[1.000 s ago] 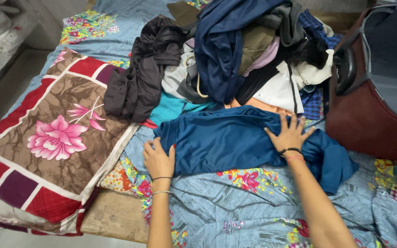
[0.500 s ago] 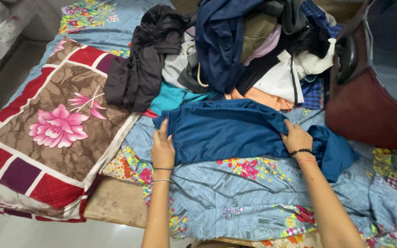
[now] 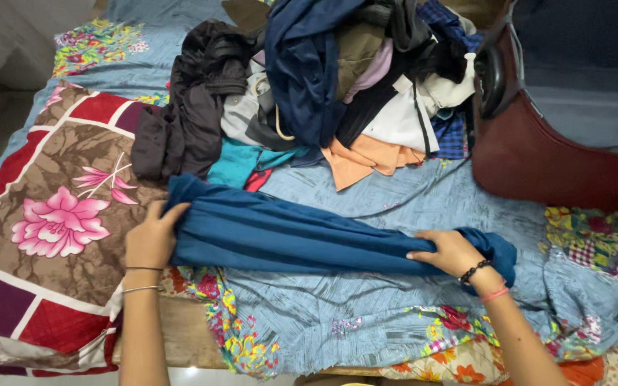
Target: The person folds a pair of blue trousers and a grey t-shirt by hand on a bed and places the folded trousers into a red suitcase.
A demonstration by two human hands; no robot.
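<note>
Cloth (image 3: pixel 287 236), smooth blue, stretched long.

A home bedroom; a bed under a blue floral cotton sheet (image 3: pixel 395 322), a brown flower-printed pillow (image 3: pixel 51 214), a heaped pile of mixed clothes (image 3: pixel 323 78) (unfolded); a maroon suitcase (image 3: pixel 559 157).

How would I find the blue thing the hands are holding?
Look at the bed sheet, in front of the clothes pile. The blue garment lies stretched in a long band between the left hand and right hand, apart from the heap.
</note>
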